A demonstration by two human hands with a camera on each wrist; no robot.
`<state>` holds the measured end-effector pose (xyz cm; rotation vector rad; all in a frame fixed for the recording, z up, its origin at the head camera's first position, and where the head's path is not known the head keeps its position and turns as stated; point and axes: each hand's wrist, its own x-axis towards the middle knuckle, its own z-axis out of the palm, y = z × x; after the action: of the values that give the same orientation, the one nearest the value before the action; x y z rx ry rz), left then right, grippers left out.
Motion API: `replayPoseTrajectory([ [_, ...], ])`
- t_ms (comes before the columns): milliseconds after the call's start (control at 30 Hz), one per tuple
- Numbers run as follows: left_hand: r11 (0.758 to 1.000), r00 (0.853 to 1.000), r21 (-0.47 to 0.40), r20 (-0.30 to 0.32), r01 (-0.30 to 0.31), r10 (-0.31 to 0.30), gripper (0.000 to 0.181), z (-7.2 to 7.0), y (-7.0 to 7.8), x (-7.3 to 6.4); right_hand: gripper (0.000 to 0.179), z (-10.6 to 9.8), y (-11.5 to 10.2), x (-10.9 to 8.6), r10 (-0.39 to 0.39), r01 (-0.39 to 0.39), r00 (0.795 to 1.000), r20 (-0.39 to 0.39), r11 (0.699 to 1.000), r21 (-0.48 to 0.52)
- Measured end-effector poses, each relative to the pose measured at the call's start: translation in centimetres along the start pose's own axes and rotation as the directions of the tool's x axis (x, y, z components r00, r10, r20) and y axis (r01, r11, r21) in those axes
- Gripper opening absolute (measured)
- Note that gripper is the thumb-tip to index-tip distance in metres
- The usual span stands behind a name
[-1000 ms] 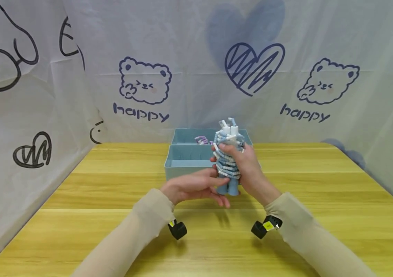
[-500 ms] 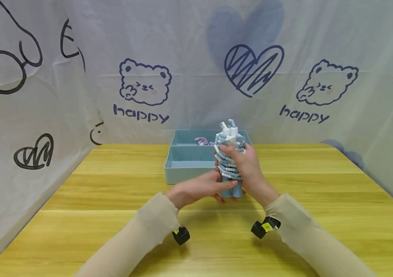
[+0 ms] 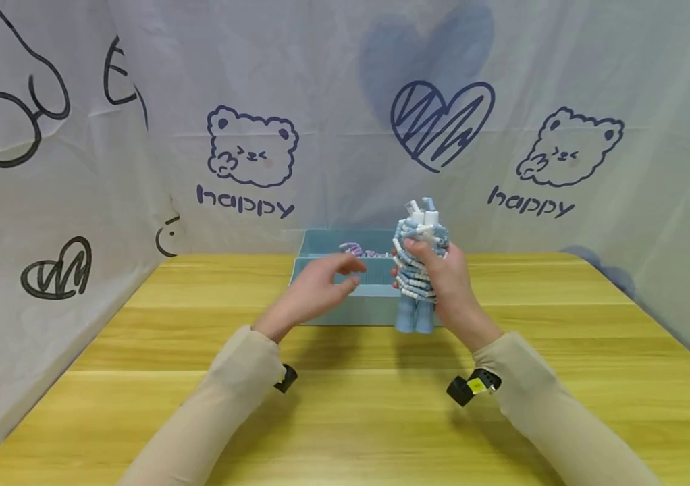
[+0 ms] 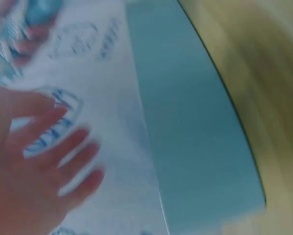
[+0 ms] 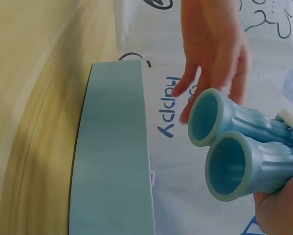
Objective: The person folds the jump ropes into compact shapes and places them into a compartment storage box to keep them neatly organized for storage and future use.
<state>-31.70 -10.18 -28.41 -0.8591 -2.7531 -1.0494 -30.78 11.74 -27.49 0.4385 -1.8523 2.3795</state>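
Observation:
A bundled blue-and-white beaded jump rope [image 3: 412,270] stands nearly upright in my right hand [image 3: 457,293], held above the table in front of the box's right part. My right thumb lies across the wound beads, and the fingers wrap behind, partly hidden. Two light blue handles [image 5: 268,164] stick out below the coil side by side, their flared hollow ends facing the right wrist camera. My left hand [image 3: 314,290] is apart from the rope, raised before the box with loosely bent fingers and nothing in them. Its spread fingers look blurred in the left wrist view [image 4: 29,181].
A light blue plastic box [image 3: 357,312] with a front and a back compartment stands on the wooden table [image 3: 345,418]. Purple-and-white beads [image 3: 352,249] show in its back compartment. A white cloth [image 3: 345,101] with drawings hangs behind.
My left hand has let go of the rope's handles and moved left and up. My right hand has shifted slightly right and up with the jump rope.

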Motion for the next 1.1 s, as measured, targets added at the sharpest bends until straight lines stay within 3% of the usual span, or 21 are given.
replayPoseTrajectory([
  [67, 0.992, 0.991, 0.116, -0.128, 0.052, -0.037, 0.024, -0.7, -1.2, 0.0, 0.029, -0.1, 0.1, 0.1, -0.008, 0.008, 1.0, 0.004, 1.0, -0.008],
  [133, 0.97, 0.975, 0.215, -0.216, 0.11, -0.062, 0.025, -1.0, -2.5, 0.1, 0.029, -0.3, 0.2, 0.1, -0.015, 0.015, 1.0, 0.009, 1.0, -0.021],
  [267, 0.917, 0.952, 0.324, -0.268, 0.234, -0.149, 0.035, -1.0, -4.6, 0.2, 0.03, -0.4, 0.2, 0.1, -0.015, 0.015, 1.0, 0.007, 0.999, -0.041],
  [467, 0.889, 0.933, 0.316, -0.248, 0.331, -0.26, 0.042, -0.6, -7.6, 0.5, 0.031, -0.1, 0.7, 0.1, 0.005, -0.005, 1.0, 0.013, 0.999, -0.035],
  [667, 0.88, 0.935, 0.32, -0.177, 0.35, -0.307, 0.046, -0.3, -9.5, 0.9, 0.033, 0.0, 1.0, 0.1, 0.012, -0.011, 0.999, 0.046, 0.999, -0.035],
  [867, 0.856, 0.928, 0.373, -0.039, 0.358, -0.371, 0.065, -0.2, -9.9, 1.3, 0.034, -0.2, 1.3, 0.1, 0.03, -0.028, 0.997, 0.065, 0.999, -0.038],
  [1100, 0.832, 0.903, 0.384, -0.01, 0.4, -0.429, 0.07, -0.4, -9.5, 1.3, 0.033, -0.6, 1.5, 0.4, 0.081, -0.077, 0.994, 0.078, 0.996, -0.048],
])
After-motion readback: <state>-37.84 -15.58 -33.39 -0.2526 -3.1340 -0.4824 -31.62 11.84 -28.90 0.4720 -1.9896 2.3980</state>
